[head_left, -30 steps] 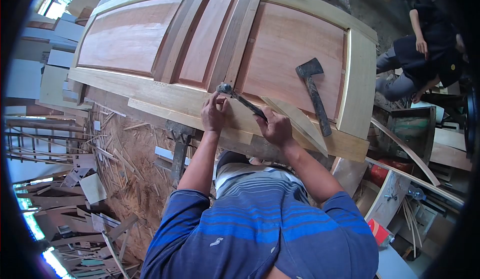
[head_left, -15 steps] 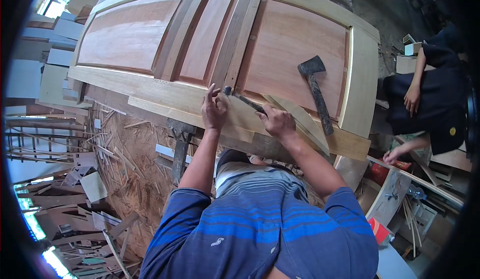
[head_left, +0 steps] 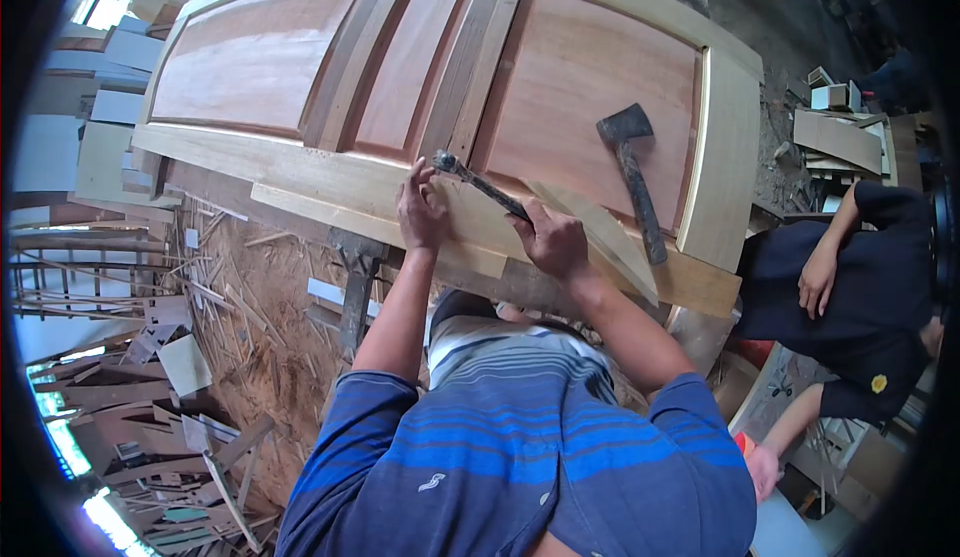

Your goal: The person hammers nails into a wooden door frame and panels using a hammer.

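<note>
A panelled wooden door (head_left: 600, 67) lies flat across the top of the view. My right hand (head_left: 557, 242) is closed round the handle of a hammer (head_left: 480, 186). The hammer's head is raised over the door's near rail, close to the fingertips of my left hand (head_left: 422, 212). That hand is at the same rail with its fingers curled in; whatever they pinch is too small to make out. On the right door panel rests a hatchet (head_left: 635, 177), its blade pointing away from me. A thin curved wooden piece (head_left: 595, 232) lies between my right hand and the hatchet.
A person in dark clothes (head_left: 840, 277) is close on the right, one hand low near a red object. A metal clamp or support (head_left: 357, 277) stands under the door's near edge. Wood scraps and shavings (head_left: 260, 337) cover the floor at left. Boards (head_left: 840, 142) are stacked at upper right.
The hammer head dropped toward the rail, then rose again in my right hand. My left hand's fingers have curled in from a more spread pose. The other person has moved nearer, down the right side.
</note>
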The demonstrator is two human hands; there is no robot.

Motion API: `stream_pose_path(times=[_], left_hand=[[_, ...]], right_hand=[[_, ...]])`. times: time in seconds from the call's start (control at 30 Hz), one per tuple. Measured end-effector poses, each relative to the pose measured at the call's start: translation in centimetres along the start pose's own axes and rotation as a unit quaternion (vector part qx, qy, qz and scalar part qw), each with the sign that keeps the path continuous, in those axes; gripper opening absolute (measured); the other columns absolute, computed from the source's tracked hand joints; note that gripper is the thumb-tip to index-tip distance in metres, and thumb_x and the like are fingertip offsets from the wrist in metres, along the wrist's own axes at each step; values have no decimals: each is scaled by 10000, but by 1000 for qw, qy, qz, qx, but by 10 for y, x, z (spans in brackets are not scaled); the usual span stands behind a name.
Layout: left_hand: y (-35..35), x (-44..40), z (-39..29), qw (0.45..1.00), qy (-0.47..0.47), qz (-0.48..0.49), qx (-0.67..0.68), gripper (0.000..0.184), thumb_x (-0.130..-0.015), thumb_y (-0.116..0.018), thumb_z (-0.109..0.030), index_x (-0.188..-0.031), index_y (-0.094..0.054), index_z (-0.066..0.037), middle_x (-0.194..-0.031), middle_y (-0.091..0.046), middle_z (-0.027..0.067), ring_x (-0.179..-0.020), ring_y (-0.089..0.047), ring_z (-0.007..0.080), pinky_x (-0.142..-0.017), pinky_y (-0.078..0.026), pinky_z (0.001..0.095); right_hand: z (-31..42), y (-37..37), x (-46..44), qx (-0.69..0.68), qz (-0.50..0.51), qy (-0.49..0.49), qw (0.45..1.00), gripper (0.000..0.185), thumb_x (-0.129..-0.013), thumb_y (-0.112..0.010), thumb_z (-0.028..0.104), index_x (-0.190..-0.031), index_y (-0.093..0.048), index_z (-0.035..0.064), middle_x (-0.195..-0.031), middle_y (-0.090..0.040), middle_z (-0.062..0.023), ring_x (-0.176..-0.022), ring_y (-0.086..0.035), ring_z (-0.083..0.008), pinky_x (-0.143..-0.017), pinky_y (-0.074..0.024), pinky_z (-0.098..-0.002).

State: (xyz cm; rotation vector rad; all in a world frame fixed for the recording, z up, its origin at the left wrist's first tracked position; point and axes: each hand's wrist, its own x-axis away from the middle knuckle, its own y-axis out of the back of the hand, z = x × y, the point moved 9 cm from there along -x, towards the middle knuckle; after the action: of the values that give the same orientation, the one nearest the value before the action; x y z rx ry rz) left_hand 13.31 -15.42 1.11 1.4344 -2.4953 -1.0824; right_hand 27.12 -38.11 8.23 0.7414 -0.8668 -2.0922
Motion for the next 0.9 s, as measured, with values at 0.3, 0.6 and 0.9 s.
stream_pose_path(times=[0.3,0.6,0.9], left_hand=[[4,-8,-2,1000,-4,-16,-11,743,-867,-534,122,-1568,-566,-123,-1288,-774,108,-1230,-703,327,-1071,-547,460],[2,-7,-1,1000,16,-14,6,777,-826,-500,111,-1565,-572,-117,-1311,-759,121,-1232,-674,333,-1100,-529,472],[3,-2,6,999,35,-9,40,798,-801,-490,114,-1558,-571,-127,-1292,-773,121,-1224,-680,344,-1145,-502,483]], right_hand=[[-19,-17,-2,20,0,-26,999,309,-1089,-690,397,-1113,-626,95,-789,-749,-181,-685,-763,-398,-587,-591,-535],[-27,-39,-1,67,63,-50,995,302,-1080,-720,369,-1102,-616,86,-759,-730,-165,-670,-749,-410,-576,-581,-511],[-18,-20,21,0,-8,7,1000,273,-1072,-738,348,-1099,-638,97,-792,-743,-152,-667,-754,-366,-572,-569,-495]])
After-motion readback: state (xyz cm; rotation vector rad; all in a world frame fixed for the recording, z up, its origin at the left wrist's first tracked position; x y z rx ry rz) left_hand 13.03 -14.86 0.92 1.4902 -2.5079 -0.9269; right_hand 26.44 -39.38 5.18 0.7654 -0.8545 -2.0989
